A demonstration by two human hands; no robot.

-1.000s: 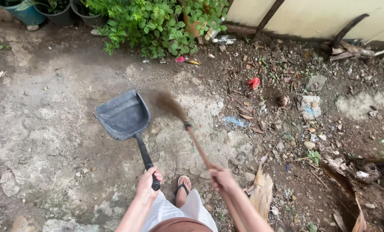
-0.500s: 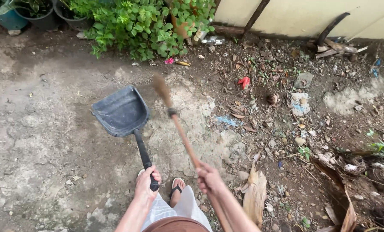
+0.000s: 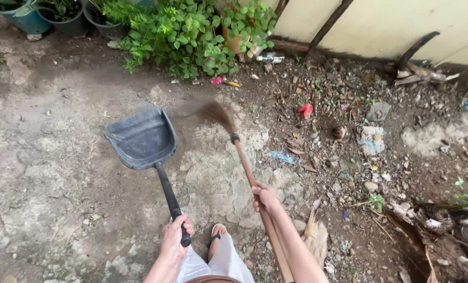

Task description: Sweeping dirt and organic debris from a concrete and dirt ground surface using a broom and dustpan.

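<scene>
My left hand [image 3: 173, 238] grips the black handle of a dark grey dustpan [image 3: 139, 138], whose pan rests on the cracked concrete ahead of me. My right hand [image 3: 266, 198] holds the brown wooden stick of a broom [image 3: 243, 158]. The broom's bristle head [image 3: 215, 112] is blurred, just right of the dustpan's mouth and low over the ground. My sandalled foot [image 3: 216, 235] shows between my arms.
Green bushes [image 3: 192, 31] and plant pots [image 3: 27, 13] line the far edge, with a pale wall [image 3: 391, 23] behind. To the right the soil carries dry leaves, stones, a red scrap [image 3: 306, 110], blue litter [image 3: 284, 156] and a dried palm husk [image 3: 316, 233].
The broom head has swung from upright beside the dustpan down and to the right. My right hand has slid further up the stick and forward. The dustpan has barely moved.
</scene>
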